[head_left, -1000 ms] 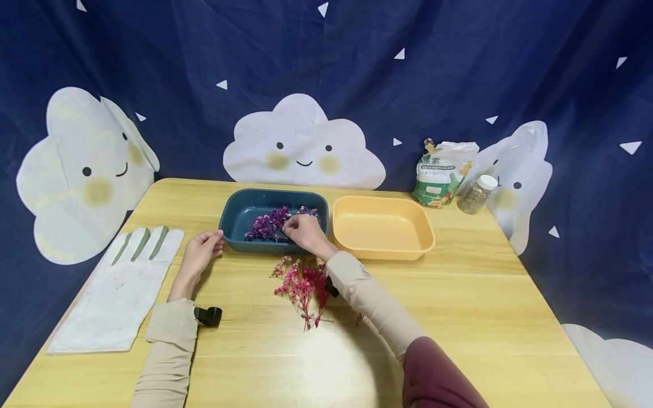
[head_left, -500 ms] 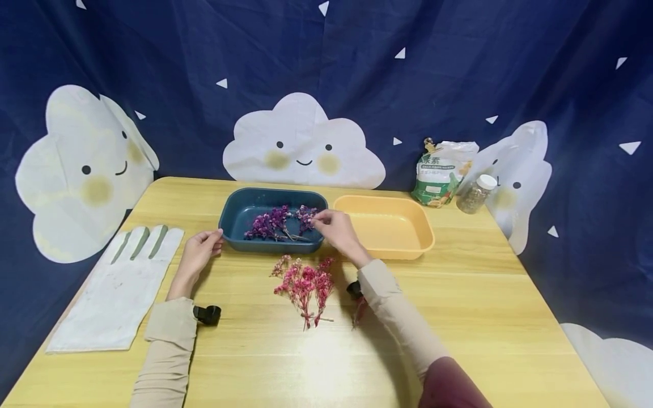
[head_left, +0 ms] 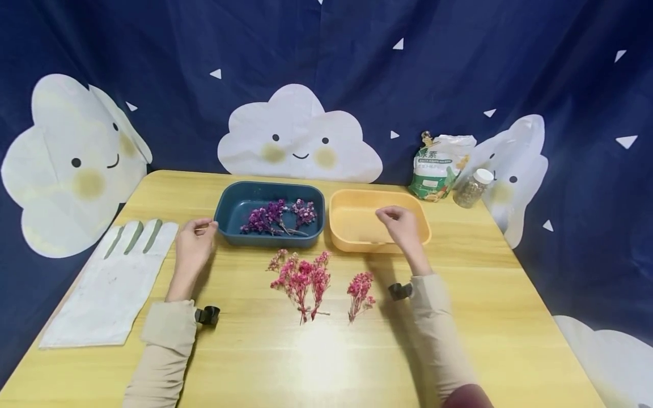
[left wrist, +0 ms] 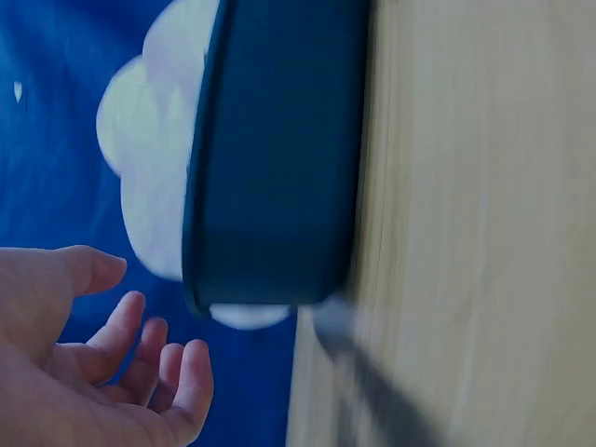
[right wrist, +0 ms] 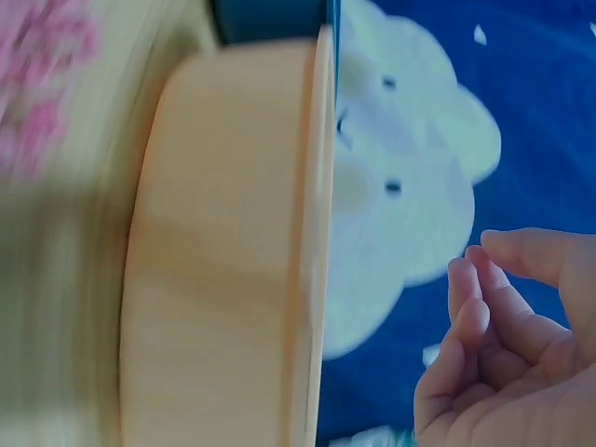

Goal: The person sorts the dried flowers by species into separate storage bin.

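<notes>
The left hand, at the blue tub's rim half a second ago, is off it now — the left wrist view shows a gap the head view barely does, thumb and fingers loosely apart, holding nothing. Purple sprigs lie in that tub, between the hands; pink sprigs lie nearer, on the table. The right hand has left the purple sprigs for the yellow tub — grip narrow, nothing visible in it.
</notes>
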Demonstrator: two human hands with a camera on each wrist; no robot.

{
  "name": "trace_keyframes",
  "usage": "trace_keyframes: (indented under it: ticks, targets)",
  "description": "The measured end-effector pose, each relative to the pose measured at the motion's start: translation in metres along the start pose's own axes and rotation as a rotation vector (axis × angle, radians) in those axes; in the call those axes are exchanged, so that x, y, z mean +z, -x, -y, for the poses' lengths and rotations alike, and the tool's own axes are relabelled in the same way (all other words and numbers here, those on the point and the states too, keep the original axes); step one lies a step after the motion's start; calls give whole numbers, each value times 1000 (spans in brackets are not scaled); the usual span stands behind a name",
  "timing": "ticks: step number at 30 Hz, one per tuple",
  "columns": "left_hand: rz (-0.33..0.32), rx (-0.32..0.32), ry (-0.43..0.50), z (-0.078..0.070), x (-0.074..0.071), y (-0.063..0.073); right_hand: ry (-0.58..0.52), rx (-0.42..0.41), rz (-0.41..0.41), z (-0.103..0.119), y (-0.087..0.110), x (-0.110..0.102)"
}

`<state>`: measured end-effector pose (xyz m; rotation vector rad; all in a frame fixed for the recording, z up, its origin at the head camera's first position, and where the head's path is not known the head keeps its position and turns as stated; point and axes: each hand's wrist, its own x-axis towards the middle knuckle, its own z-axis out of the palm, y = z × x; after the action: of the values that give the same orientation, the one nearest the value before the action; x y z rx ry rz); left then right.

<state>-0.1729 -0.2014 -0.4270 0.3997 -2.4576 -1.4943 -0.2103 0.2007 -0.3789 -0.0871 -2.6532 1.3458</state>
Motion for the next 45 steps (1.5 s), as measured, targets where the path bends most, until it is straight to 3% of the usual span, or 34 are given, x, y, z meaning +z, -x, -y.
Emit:
trace_keyframes:
  ticks: [7, 11, 19, 26, 30, 38, 45]
  targets:
    - [86, 179, -2, -13, 15, 33, 4, 149, -140, -33, 3, -34]
    - [166, 225, 40, -18, 24, 54, 18, 232, -187, -48, 6, -48]
    - [320, 173, 93, -20, 45, 102, 14, 333, -162, -69, 8, -61]
    - [402, 120, 6, -13, 64, 127, -31, 384, -108, -78, 10, -62]
    - [456, 100, -81, -10, 72, 135, -65, 396, -103, -83, 12, -60]
    - [518, 177, -306, -16, 84, 134, -155, 438, -106, -90, 13, -63]
    - [543, 170, -354, -19, 92, 132, -158, 439, -78, -95, 12, -65]
